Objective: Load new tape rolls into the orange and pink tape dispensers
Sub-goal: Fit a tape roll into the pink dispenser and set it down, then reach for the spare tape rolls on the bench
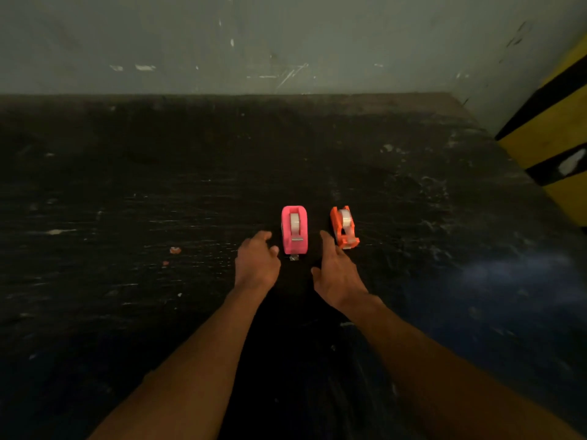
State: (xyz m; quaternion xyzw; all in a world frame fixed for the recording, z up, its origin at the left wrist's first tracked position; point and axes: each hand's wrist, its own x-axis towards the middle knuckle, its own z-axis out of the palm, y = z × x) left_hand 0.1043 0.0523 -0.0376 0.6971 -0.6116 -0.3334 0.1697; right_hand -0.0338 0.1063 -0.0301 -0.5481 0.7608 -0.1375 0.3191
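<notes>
The left hand hovered loosely curled and empty just left of the pink dispenser, which stood on the scuffed black table with a clear tape roll seated in it. The right hand, fingers spread and holding nothing, reached in between the pink dispenser and the orange dispenser just right of it, also carrying a roll. Far right of the pink dispenser rose a yellow-and-black striped post; a grey wall stood behind.

Pink dispenser, orange dispenser, black scuffed table, yellow-black striped post
</notes>
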